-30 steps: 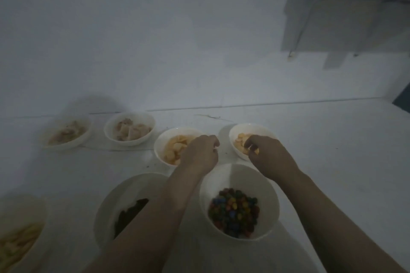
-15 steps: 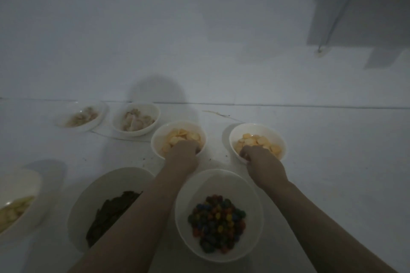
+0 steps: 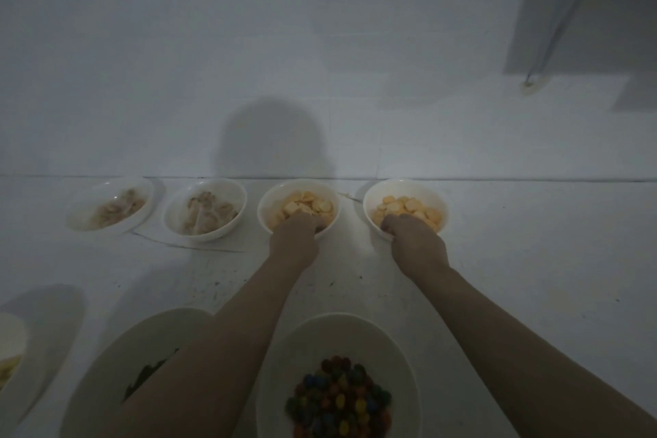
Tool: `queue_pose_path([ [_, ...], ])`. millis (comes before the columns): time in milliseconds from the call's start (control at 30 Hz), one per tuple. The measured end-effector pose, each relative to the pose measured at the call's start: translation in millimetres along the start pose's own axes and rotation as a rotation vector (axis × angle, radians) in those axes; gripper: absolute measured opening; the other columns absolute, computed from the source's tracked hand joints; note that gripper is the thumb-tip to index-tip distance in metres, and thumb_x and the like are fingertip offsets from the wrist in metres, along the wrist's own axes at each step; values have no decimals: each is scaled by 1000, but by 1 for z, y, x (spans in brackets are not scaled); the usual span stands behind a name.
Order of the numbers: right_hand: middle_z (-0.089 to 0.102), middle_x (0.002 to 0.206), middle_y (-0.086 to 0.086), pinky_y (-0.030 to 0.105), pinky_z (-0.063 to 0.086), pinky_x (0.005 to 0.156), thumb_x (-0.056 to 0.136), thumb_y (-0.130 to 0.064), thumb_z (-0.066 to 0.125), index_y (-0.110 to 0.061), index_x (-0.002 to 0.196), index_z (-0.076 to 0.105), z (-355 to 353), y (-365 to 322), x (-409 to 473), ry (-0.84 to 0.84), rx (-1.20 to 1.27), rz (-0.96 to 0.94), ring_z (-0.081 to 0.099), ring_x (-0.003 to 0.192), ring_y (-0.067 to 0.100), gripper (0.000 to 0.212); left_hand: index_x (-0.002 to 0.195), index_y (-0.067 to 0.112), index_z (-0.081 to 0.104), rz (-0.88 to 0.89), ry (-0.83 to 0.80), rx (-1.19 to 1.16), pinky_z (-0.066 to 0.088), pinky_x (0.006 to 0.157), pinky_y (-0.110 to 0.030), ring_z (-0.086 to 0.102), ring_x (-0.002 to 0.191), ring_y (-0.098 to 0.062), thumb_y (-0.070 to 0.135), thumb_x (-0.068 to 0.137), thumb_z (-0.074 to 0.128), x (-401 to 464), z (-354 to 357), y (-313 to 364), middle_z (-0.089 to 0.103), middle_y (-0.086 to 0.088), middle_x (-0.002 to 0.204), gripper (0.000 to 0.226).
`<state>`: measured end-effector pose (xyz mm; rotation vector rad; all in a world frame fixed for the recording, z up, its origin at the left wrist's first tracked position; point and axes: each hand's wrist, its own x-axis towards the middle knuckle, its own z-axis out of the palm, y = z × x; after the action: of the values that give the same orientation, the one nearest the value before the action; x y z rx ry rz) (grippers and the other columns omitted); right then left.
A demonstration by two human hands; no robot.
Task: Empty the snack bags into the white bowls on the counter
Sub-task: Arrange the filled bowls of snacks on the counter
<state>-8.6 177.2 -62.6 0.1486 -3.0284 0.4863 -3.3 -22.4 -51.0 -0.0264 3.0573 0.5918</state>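
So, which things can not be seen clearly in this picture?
- Head view: fingertips of the left hand and right hand, curled over the cracker bowls' near rims.
- Dark snack bowl: mostly behind the left forearm.
- Pale sticks bowl: cut by the left edge.
- Snack bags: none visible.
- Dim light blurs the far left bowls.

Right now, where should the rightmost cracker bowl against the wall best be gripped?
Grip the rightmost cracker bowl by its near rim, coming from the front, where the right hand already curls: the rim flares outward, and the wall blocks the far side.
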Motion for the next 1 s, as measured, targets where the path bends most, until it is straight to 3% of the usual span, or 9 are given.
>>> queue_pose_path([
  [333,56,119,5,39,48,73,94,-5,45,-19,124,56,0,-3,-1,5,3,-14,47,113,26,36,129,25,59,52,19,15,46,96,-44,49,121,-29,-1,85,51,6,8,-4,55,-3,130,52],
  [433,56,124,3,37,47,73,95,-14,47,-20,128,55,-7,-14,-20,64,57,-45,46,117,25,34,129,24,58,60,109,3,45,95,-41,46,121,-28,6,86,53,-12,3,-2,53,-2,131,47],
  [567,60,119,-3,34,50,76,96,-21,51,-24,125,56,-25,-42,-60,122,263,-113,54,106,16,30,120,24,62,96,252,-74,49,89,-41,52,112,-27,14,86,56,-58,-15,3,59,-1,123,36],
  [667,62,115,-7,29,52,80,96,-23,53,-26,125,57,-41,-66,-100,132,345,-185,56,99,10,29,118,26,62,82,305,-151,45,94,-37,50,113,-23,21,89,60,-111,-26,-6,58,2,123,30],
  [800,60,111,-14,25,52,84,96,-27,53,-32,121,56,-51,-92,-148,6,402,-235,57,95,4,25,120,29,60,65,276,-175,36,99,-27,49,117,-15,27,91,61,-176,-41,-26,55,7,125,30],
  [1000,57,107,-20,20,49,83,97,-35,50,-39,121,53,-45,-121,-192,-250,352,-227,58,88,1,25,132,34,47,-48,4,-68,38,106,-34,39,127,-17,41,93,56,-233,-57,-52,42,7,138,41],
])
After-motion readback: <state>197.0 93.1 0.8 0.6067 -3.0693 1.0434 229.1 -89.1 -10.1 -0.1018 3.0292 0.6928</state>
